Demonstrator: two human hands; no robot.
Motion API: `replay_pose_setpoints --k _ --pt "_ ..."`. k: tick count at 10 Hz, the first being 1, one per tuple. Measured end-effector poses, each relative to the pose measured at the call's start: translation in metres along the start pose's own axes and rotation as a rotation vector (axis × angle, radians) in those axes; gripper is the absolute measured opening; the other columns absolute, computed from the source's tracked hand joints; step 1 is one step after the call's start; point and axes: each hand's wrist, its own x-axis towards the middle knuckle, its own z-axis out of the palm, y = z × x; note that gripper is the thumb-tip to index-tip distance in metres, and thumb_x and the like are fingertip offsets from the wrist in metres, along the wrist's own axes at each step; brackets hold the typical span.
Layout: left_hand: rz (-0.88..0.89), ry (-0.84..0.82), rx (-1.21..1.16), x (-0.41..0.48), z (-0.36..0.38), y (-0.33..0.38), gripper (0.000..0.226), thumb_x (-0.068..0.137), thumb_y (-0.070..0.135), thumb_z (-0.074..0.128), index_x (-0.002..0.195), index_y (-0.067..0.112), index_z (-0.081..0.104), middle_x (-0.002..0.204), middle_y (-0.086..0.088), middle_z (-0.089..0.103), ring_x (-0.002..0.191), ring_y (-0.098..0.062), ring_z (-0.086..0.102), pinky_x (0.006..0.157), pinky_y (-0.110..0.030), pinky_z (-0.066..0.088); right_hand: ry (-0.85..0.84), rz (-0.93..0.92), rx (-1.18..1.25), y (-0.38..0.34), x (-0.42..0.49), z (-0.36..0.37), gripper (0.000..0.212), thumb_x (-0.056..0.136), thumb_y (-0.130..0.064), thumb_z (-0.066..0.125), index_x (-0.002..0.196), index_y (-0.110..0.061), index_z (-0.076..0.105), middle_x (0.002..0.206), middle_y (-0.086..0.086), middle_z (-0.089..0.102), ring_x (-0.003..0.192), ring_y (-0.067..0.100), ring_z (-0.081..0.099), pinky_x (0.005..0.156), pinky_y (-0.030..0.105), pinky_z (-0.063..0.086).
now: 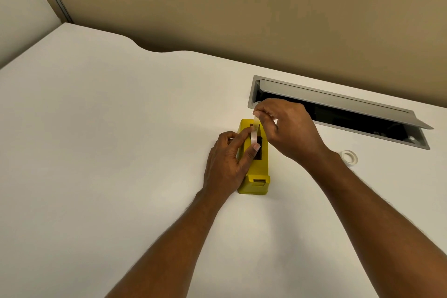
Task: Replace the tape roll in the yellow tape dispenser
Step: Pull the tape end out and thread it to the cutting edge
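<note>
Smooth white desk [96, 128]; boxy yellow dispenser [256, 176], glossy tape roll [254, 135].

Single head-worn wide-angle view, forward and steeply down, close over the white desk [96, 128].

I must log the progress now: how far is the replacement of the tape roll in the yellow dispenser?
Done, it seems: a thin roll core lies on the desk to the right, probably the old one. In hand: the left hand holds the new tape roll over the yellow tape dispenser, and the right hand pulls its loose end upward. Left: seat the roll and lead the tape to the cutter.
</note>
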Motion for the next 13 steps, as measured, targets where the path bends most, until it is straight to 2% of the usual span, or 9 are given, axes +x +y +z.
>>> replay_pose_setpoints --k 2,4,5,8,9,11,13 --pt "0.007 -0.005 0.016 0.0 0.0 -0.001 0.053 0.085 0.067 0.038 0.134 0.046 0.04 0.125 0.001 0.048 0.109 -0.015 0.05 0.088 -0.04 0.051 0.081 0.02 -0.001 0.002 0.0 -0.003 0.017 0.093 -0.015 0.055 0.102 -0.008 0.068 0.1 0.009 0.072 0.09 0.024 0.066 0.076 0.023 0.043" --pt "0.021 -0.01 0.013 -0.001 0.0 0.0 0.06 0.084 0.072 0.029 0.136 0.044 0.039 0.123 0.001 0.049 0.106 -0.013 0.05 0.084 -0.035 0.051 0.06 0.0 0.023 0.0 0.0 -0.005 0.016 0.091 -0.016 0.057 0.101 -0.008 0.068 0.099 0.008 0.073 0.089 0.022 0.066 0.075 0.023 0.042" --pt "0.008 0.004 0.012 0.0 0.0 0.0 0.052 0.088 0.064 0.034 0.134 0.042 0.044 0.123 0.001 0.051 0.106 -0.013 0.051 0.085 -0.036 0.052 0.069 -0.005 0.015 0.0 0.001 -0.005 0.017 0.091 -0.016 0.057 0.101 -0.008 0.068 0.099 0.008 0.073 0.088 0.023 0.066 0.075 0.023 0.043" --pt "0.006 -0.007 0.023 -0.001 0.0 0.001 0.055 0.085 0.067 0.035 0.134 0.042 0.043 0.126 0.0 0.05 0.11 -0.016 0.051 0.088 -0.04 0.052 0.139 0.035 0.013 0.001 -0.002 -0.005 0.019 0.093 -0.016 0.054 0.102 -0.007 0.068 0.1 0.011 0.072 0.091 0.025 0.066 0.079 0.023 0.043" --pt "-0.004 -0.012 0.026 -0.001 0.0 0.002 0.062 0.084 0.072 0.027 0.136 0.041 0.043 0.126 0.0 0.05 0.11 -0.016 0.051 0.088 -0.04 0.052 0.139 0.019 0.013 0.001 0.0 -0.006 0.019 0.093 -0.016 0.053 0.101 -0.007 0.068 0.099 0.01 0.073 0.089 0.024 0.066 0.077 0.023 0.043" --pt "-0.01 -0.007 0.034 -0.001 0.0 0.002 0.053 0.088 0.063 0.037 0.135 0.04 0.044 0.126 0.0 0.05 0.11 -0.017 0.052 0.088 -0.041 0.052 0.158 0.017 0.003 0.002 -0.001 -0.005 0.018 0.093 -0.016 0.054 0.1 -0.007 0.068 0.097 0.01 0.073 0.087 0.024 0.067 0.076 0.023 0.044" --pt "0.004 0.003 0.036 -0.001 0.001 0.001 0.052 0.088 0.063 0.037 0.134 0.041 0.043 0.126 0.0 0.05 0.109 -0.016 0.052 0.087 -0.039 0.052 0.161 -0.003 0.064 -0.003 -0.014 -0.009 0.016 0.09 -0.015 0.056 0.096 -0.007 0.069 0.093 0.009 0.073 0.084 0.019 0.065 0.073 0.025 0.048"
